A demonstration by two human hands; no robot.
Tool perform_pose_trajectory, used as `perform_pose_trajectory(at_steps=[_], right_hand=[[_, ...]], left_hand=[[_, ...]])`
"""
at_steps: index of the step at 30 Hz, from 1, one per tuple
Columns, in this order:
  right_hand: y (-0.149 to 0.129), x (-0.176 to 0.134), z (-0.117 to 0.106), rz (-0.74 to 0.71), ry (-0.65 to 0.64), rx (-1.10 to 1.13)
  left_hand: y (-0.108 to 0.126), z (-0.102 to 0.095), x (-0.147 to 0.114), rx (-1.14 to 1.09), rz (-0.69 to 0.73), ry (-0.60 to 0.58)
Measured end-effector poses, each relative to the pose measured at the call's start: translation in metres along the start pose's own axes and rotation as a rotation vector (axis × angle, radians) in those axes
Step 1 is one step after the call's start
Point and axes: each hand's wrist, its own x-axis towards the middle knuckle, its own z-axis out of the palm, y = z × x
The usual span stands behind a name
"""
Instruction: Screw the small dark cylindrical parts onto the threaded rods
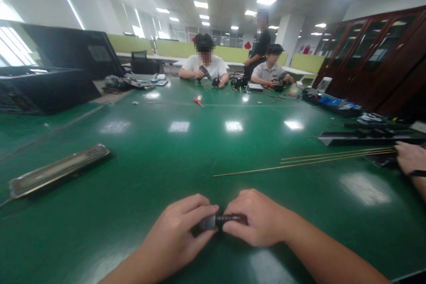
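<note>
Low over the green tabletop (pixel 186 151), at the near edge of the view, both of my hands meet at one small dark object. My left hand (pixel 179 228) is closed with thumb and fingers around its grey, smooth, block-like part (pixel 208 222). From there a dark ribbed part (pixel 223 219) runs to the right, pinched by my right hand (pixel 258 219) between thumb and fingers. Fingers cover both ends of the object, so I cannot tell its exact kind or whether the two parts are joined.
A long metal tray (pixel 60 169) lies at left. Thin brass-coloured rods (pixel 266 168) extend from another person's hand (pixel 411 157) at right, near a black metal channel (pixel 366 138). Across the table, two seated people handle tools near an orange-handled screwdriver (pixel 199 101). A black case (pixel 43 93) stands far left.
</note>
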Motion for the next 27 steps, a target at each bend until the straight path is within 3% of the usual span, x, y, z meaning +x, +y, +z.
perform_pose_trajectory(at_steps=[16,27], right_hand=[[0.006,0.001,0.004,-0.034,0.034,0.032],[0.005,0.005,0.019,-0.015,0.065,0.070]], left_hand=[[-0.007,-0.002,-0.004,0.018,-0.005,0.061],[-0.003,-0.003,-0.001,0.041,-0.007,0.037]])
